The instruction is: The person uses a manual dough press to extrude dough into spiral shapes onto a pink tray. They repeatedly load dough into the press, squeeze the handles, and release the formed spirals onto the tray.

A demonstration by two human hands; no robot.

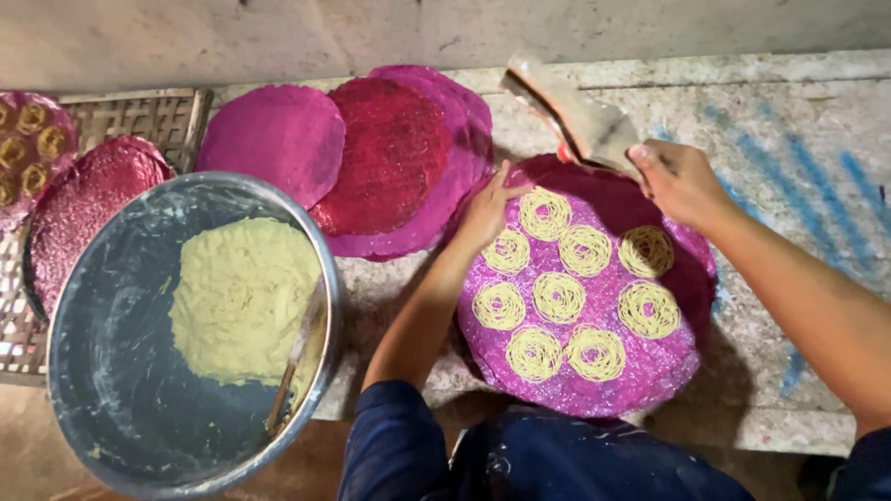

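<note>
Hands: I see both over the pink round mat (650, 371) w/ nine yellow noodle coils (559, 297) on it.
Left hand (484, 211): fingers (499, 178) lie nearly flat, loosely spread, on the mat's far-left edge; nothing gripped, just pressing.
Right hand (680, 181): fingers curled tight round the wooden press (580, 121), which tilts up and away past the fingertips, beyond the mat's far edge.
Coils: just near-side of both sets of fingers, closest ones almost under the left fingertips; most lie apart, a few nearly touching.
Spare mats: stack of pink and red round mats (390, 158) left of the left fingers, bare.
Bowl: big metal bowl (111, 371) w/ pale yellow dough (243, 297) and a utensil, well left of the left hand.
Far left: one more mat w/ coils (32, 139) on a woven tray (139, 116).
Risk: I'd judge the left fingertips could smear the nearest coil if they slide inward; press end could drip or knock a far coil if lowered carelessly; mat overhangs the slab (789, 102) edge, so a tug could tip it.
</note>
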